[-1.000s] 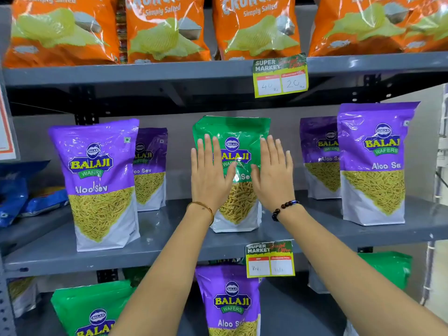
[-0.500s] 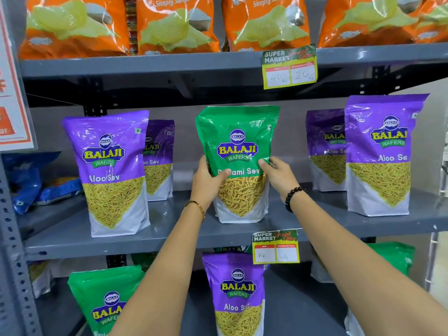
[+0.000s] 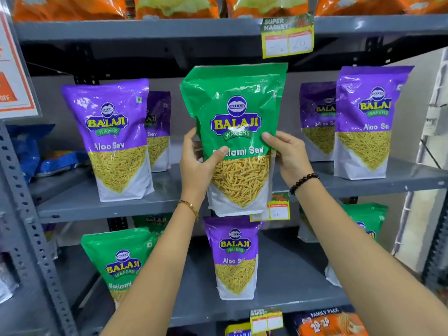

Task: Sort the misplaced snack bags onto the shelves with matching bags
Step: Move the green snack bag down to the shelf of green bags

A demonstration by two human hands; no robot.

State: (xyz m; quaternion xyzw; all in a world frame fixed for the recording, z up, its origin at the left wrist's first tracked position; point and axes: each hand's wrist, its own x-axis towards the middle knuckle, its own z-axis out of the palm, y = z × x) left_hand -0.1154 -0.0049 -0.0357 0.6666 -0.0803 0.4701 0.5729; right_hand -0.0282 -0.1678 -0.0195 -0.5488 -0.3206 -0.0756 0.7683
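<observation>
A green Ratlami Sev bag [image 3: 238, 110] is held upright in front of the middle shelf [image 3: 106, 207], lifted off it. My left hand [image 3: 198, 163] grips its left edge and my right hand [image 3: 288, 156] grips its right edge. Purple Aloo Sev bags stand on the middle shelf, one at the left [image 3: 114, 139] and one at the right [image 3: 368, 122], with more behind them. On the lower shelf [image 3: 286, 282] a purple Aloo Sev bag [image 3: 235, 258] stands between a green bag at the left [image 3: 121, 263] and another green bag at the right [image 3: 366, 219].
Orange crisp bags [image 3: 174, 6] fill the top shelf. Price tags hang from the top shelf edge [image 3: 287, 36] and the bottom shelf edge [image 3: 266, 321]. Blue packets [image 3: 48, 161] lie at the far left. A perforated grey upright [image 3: 29, 226] stands at the left; an orange packet [image 3: 332, 323] sits lowest.
My hands went from flat against the green bag to gripping its sides, and lifted it off the middle shelf toward me. The view tilted down, showing more of the lower shelf.
</observation>
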